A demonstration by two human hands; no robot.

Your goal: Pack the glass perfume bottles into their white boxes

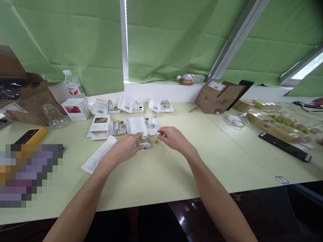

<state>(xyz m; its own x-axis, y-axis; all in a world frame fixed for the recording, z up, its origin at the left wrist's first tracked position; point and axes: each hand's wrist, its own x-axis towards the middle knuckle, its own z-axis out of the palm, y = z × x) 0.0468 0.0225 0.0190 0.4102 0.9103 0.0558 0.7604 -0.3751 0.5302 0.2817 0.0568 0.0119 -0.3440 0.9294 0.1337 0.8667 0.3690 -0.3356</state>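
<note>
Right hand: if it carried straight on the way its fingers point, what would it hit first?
Probably the round glass bottle under the left hand. The right hand, pinching a small gold cap, points left at it. A loose gold piece lies on the table just below that line; depth is unclear.

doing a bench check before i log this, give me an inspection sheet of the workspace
surface: pale green table, papers and cartons gathered at the far left.
things in hand: small glass bottle with a gold neck; gold cap; a second gold piece lies loose between the hands.
clutter: more small bottles on opened white cartons, leaflet, cardboard box, water bottle, black phone.
hands: left hand wrapped round the glass bottle on the table; right hand pinches the gold cap.
cables: what looks like a white coiled cable at the right.
surroundings: green curtain, white sill.
</note>
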